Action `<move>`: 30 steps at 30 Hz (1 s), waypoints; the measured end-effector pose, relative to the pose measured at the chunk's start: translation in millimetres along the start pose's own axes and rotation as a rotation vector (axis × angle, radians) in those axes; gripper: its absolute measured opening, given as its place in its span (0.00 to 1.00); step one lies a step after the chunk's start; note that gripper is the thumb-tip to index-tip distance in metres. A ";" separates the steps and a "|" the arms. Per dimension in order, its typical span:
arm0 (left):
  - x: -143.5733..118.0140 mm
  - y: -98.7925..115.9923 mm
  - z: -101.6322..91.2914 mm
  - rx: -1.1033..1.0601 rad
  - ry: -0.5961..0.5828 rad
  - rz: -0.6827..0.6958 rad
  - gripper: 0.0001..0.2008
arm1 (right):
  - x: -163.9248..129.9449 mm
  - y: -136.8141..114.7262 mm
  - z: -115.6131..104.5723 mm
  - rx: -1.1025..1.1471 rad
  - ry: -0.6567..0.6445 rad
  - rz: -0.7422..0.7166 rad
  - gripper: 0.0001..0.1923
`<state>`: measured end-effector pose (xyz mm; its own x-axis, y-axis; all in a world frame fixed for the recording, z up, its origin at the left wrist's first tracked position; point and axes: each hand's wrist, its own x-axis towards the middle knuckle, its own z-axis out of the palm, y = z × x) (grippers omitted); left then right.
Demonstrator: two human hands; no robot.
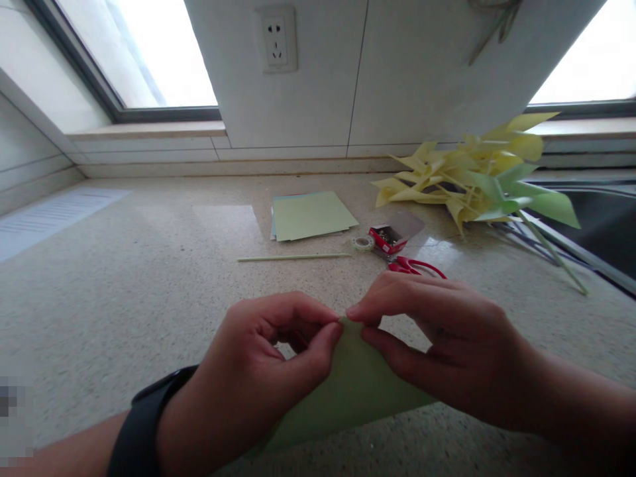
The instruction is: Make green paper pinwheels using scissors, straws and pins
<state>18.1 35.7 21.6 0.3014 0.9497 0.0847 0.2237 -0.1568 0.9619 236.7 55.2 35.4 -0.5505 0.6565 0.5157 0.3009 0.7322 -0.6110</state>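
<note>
- The speckled tabletop [149, 278] carried a heap of paper pinwheels [477, 179], 1 paper stack [311, 215], a straw [293, 257], scissors [415, 266] and tape [363, 243].
- The green sheet [355, 387] lay near the front edge, folded to a peak.
- The left hand [258, 377] and right hand [437, 338] pinched that peak shut; this looked like the folding step, and creasing next would call for matched corners.
</note>
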 end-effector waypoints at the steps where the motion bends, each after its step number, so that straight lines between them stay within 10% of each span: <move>1: 0.2 0.2 0.2 0.001 -0.003 -0.007 0.06 | -0.2 0.4 0.0 0.004 -0.004 -0.004 0.10; 30: 0.3 -2.1 2.7 -0.019 0.013 -0.038 0.07 | -1.0 2.8 0.8 -0.026 -0.024 0.013 0.09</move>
<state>20.2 35.7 19.0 0.2811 0.9583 0.0513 0.2175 -0.1157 0.9692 237.5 56.5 32.7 -0.5649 0.6614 0.4934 0.3279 0.7286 -0.6013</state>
